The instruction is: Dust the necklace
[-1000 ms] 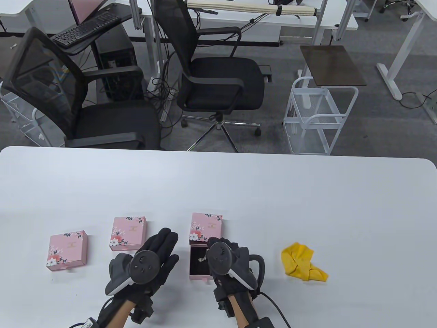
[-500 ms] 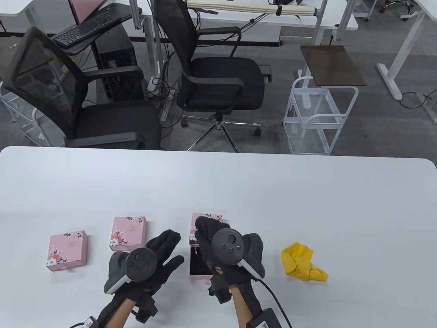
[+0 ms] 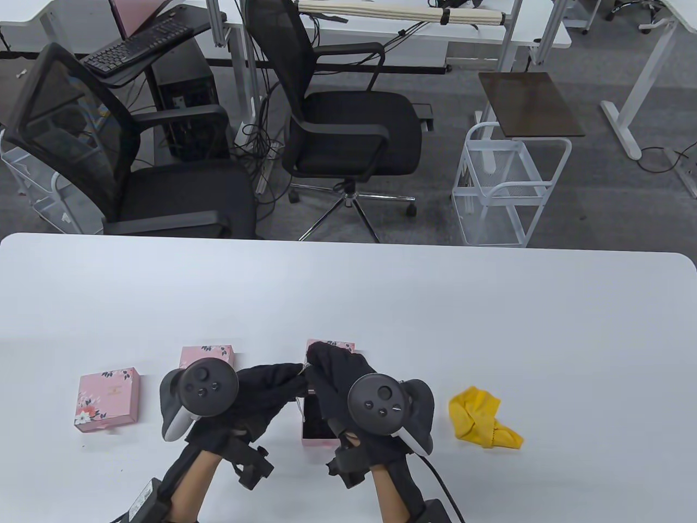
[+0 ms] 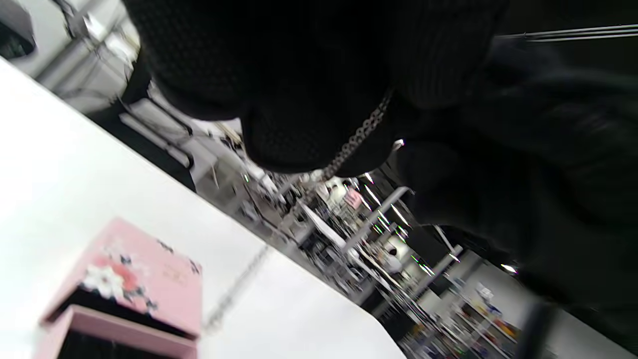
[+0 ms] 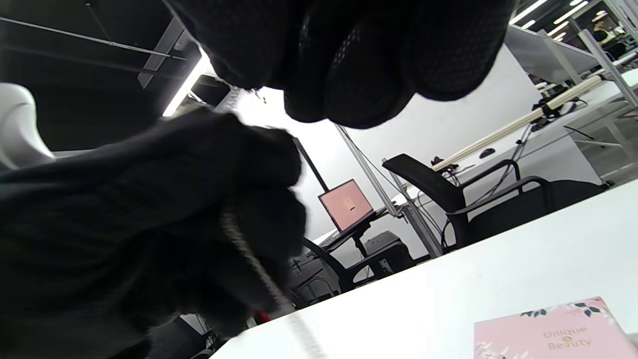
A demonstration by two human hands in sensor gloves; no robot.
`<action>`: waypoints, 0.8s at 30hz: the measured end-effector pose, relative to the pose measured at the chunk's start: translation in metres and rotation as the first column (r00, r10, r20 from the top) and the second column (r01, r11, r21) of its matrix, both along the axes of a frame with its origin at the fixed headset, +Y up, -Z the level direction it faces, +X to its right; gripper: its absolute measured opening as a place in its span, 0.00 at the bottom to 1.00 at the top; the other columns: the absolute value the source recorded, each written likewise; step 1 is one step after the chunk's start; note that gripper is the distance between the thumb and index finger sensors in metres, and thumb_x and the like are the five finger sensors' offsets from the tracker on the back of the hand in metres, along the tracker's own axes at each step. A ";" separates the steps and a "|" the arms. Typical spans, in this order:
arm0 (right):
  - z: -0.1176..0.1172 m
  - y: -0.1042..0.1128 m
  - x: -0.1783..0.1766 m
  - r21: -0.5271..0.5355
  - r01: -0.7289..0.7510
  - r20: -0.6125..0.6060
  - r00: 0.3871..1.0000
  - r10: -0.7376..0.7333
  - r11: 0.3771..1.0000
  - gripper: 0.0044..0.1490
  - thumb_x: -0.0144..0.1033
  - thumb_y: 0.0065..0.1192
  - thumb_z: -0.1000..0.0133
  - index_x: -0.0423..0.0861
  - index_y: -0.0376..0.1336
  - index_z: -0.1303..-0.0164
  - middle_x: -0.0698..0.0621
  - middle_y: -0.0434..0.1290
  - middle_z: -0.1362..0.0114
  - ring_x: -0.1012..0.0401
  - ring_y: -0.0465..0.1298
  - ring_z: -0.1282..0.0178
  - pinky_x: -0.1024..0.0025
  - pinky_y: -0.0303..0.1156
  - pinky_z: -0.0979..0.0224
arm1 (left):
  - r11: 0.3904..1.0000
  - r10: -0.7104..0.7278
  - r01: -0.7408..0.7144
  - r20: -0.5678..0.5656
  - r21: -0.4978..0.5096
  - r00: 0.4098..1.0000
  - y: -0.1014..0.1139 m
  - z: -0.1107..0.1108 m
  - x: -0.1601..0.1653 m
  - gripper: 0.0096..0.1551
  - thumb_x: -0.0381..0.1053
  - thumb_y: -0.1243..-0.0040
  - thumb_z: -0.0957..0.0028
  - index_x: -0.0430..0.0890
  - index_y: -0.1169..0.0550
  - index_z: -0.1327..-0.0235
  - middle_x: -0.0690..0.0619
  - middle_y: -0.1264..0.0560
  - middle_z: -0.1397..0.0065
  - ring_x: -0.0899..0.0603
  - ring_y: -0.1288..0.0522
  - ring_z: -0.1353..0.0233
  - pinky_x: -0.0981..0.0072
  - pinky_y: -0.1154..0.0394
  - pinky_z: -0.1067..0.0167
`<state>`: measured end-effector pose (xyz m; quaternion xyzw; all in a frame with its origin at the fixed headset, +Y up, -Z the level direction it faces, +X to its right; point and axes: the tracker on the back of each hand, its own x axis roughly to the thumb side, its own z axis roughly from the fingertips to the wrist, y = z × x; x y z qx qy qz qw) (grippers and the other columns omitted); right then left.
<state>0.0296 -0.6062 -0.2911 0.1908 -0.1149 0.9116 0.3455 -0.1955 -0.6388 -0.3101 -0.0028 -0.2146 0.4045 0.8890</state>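
Both hands meet above the open pink box [image 3: 318, 422]. The left hand [image 3: 261, 389] and right hand [image 3: 340, 381] pinch the necklace [image 4: 356, 139] between their fingertips, its chain hanging toward the white table [image 3: 381, 305].

— What moved?
— The right hand [image 3: 348, 381] lifted the necklace [image 4: 361, 133] out of the open box [image 3: 317, 422] (now bare inside) — the left hand [image 3: 261, 387] rose to pinch it too.

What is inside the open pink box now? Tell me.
The open pink box shows only dark lining; the right hand covers its far part. The chain hangs from the hands above.
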 end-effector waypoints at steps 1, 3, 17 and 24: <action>-0.001 -0.001 0.001 -0.009 0.004 -0.002 1.000 -0.004 1.000 0.27 0.33 0.59 0.32 0.40 0.61 0.24 0.36 0.72 0.30 0.43 0.76 0.40 0.47 0.71 0.33 | 0.999 0.037 -0.036 0.039 -0.034 0.999 0.000 -0.001 -0.002 0.20 0.59 0.35 0.41 0.52 0.14 0.42 0.54 0.10 0.47 0.50 0.13 0.46 0.55 0.17 0.49; -0.004 -0.004 0.002 -0.031 0.009 -0.014 1.000 -0.009 0.999 0.27 0.34 0.59 0.32 0.40 0.61 0.24 0.36 0.72 0.30 0.43 0.76 0.40 0.46 0.71 0.33 | 0.990 0.112 -0.104 0.084 -0.094 0.990 -0.001 -0.001 -0.006 0.20 0.59 0.35 0.40 0.51 0.14 0.42 0.55 0.10 0.47 0.50 0.14 0.46 0.56 0.17 0.49; -0.011 -0.017 -0.004 -0.077 -0.059 0.023 0.998 0.061 0.995 0.26 0.35 0.58 0.31 0.40 0.61 0.25 0.36 0.72 0.30 0.43 0.76 0.39 0.46 0.71 0.33 | 0.906 0.391 -0.361 0.113 -0.222 0.913 0.001 0.002 -0.012 0.20 0.58 0.36 0.39 0.51 0.15 0.41 0.55 0.11 0.47 0.50 0.14 0.47 0.56 0.18 0.49; -0.016 -0.026 -0.006 -0.125 -0.057 0.021 0.998 0.060 0.990 0.26 0.38 0.58 0.31 0.40 0.62 0.26 0.37 0.73 0.31 0.43 0.76 0.40 0.46 0.71 0.33 | 0.881 0.433 -0.404 0.073 -0.246 0.899 -0.004 0.000 -0.012 0.20 0.58 0.36 0.38 0.50 0.16 0.40 0.55 0.11 0.47 0.50 0.14 0.46 0.55 0.18 0.49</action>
